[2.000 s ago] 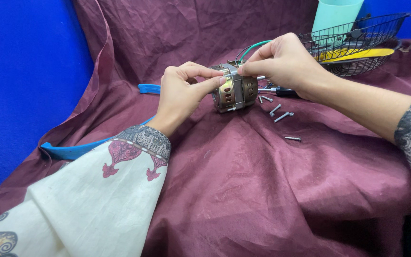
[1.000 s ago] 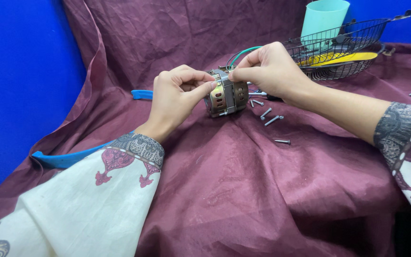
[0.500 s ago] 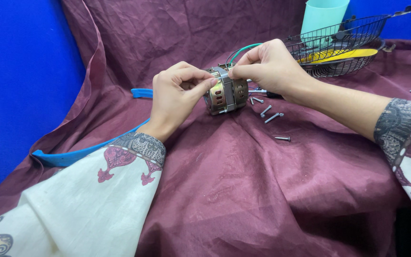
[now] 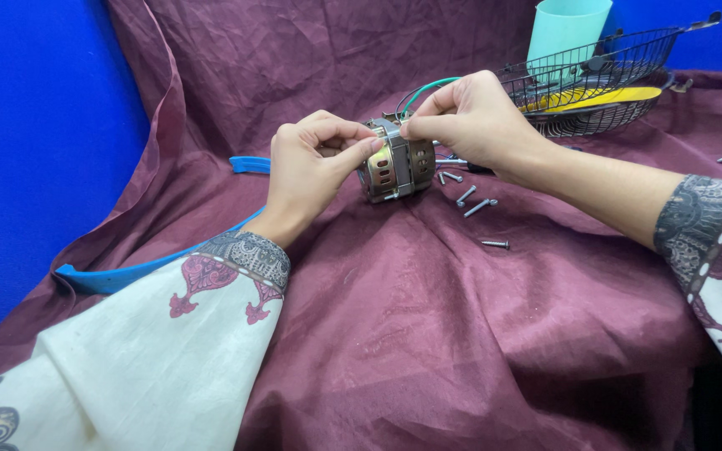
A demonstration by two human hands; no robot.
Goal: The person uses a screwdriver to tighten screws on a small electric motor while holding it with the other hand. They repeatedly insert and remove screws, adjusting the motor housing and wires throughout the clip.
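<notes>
The motor [image 4: 396,160], a small round metal body with slotted end caps, is set on the maroon cloth [image 4: 461,334] near the middle of the scene, a little to the far side. It is held from both sides. The left hand [image 4: 311,163] is closed on its left end, with the thumb and fingertips pressed against the cap. The right hand [image 4: 471,121] is pinched with thumb and forefinger at the top edge of the motor; what is pinched there is too small to be told.

The motor is judged to be heavy for its size, stiff and not fragile, but the smooth round casing may roll on the soft cloth. A firm hold is best taken around the casing or at the two end caps; the green wire [image 4: 424,87] at the far side should not be pulled.

Several loose screws [image 4: 476,205] are scattered just right of the motor. A blue strap [image 4: 152,263] is laid at the left. Far right, a wire basket [image 4: 603,83] and a teal cup [image 4: 566,29] are seen.
</notes>
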